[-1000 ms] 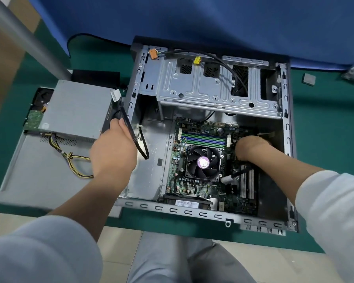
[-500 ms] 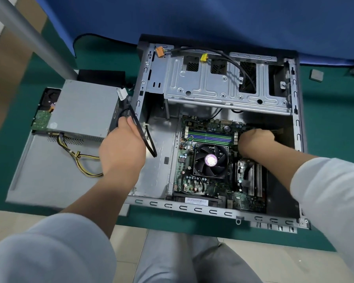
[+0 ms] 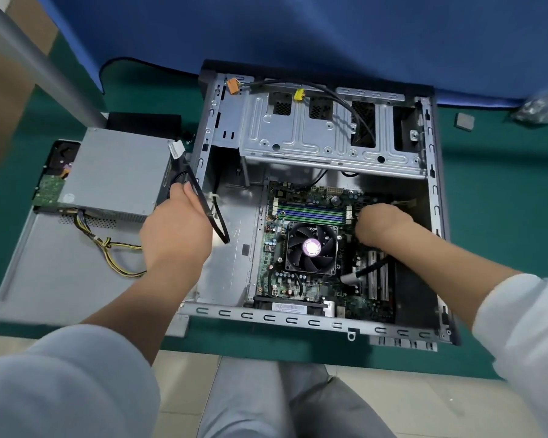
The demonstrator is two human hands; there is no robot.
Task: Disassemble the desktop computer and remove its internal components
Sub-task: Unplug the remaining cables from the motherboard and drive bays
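Head view: open grey steel computer case (image 3: 314, 320) lies on its side on green mat (image 3: 494, 197). Left hand (image 3: 176, 229), at the case's left wall, grips a flat black cable (image 3: 203, 200). Right hand (image 3: 382, 226) is curled inside the case over the green motherboard (image 3: 279, 276), right of the black CPU fan (image 3: 310, 248); what it holds cannot be told. Grey power supply box (image 3: 117, 172) sits left of the case.

computer case (image 3: 310, 320): bare stamped sheet metal, dull grey sheen
power supply (image 3: 117, 172): smooth matt grey metal, at 9 o'clock of the case
motherboard (image 3: 298, 286): glossy green circuit board
cooler fan (image 3: 310, 248): black plastic, shiny sticker
bench (image 3: 500, 216): matt green mat
backdrop (image 3: 298, 33): blue cloth
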